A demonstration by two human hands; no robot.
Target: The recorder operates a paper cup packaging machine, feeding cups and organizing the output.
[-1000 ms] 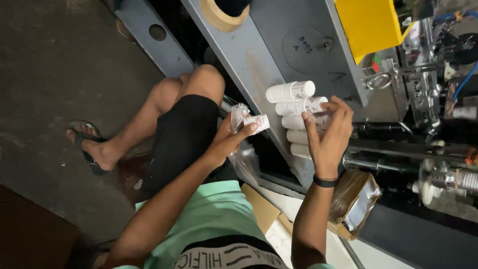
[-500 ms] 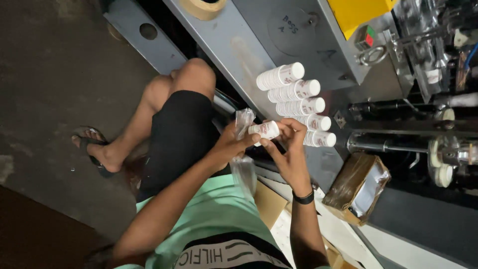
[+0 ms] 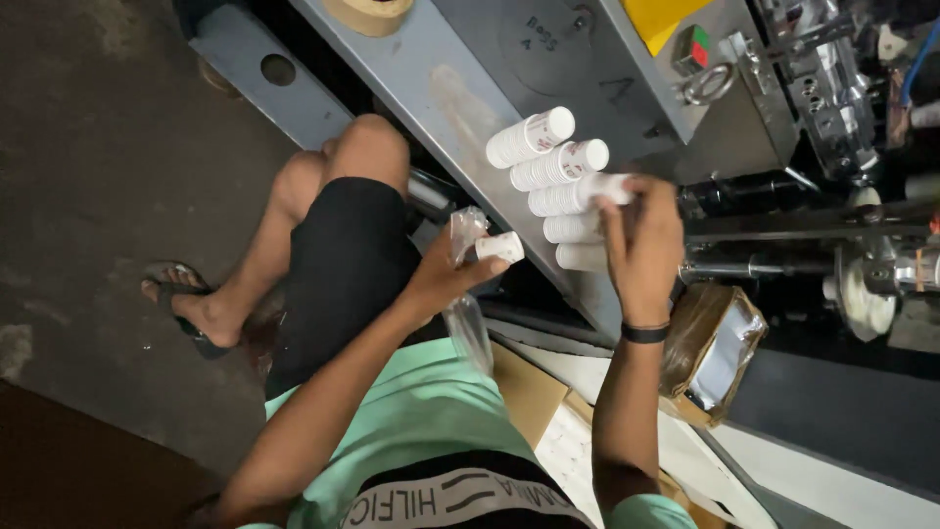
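right hand hides the lower cup stacks' ends.

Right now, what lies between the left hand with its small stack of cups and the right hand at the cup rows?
In the head view, between the left hand and the right hand lie only the grey machine ledge and two lower cup rows.

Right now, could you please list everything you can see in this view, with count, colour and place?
stacks of white paper cups: five, white, lying in a row on the grey machine shelf
grey metal machine shelf: one, grey, sloping across the top
roll of tan tape: one, tan, top edge of the shelf
yellow panel: one, yellow, top
clear plastic bag: one, clear, hanging from the left hand
left hand: holds the bag and a short white cup stack
right hand: on the middle cup stack
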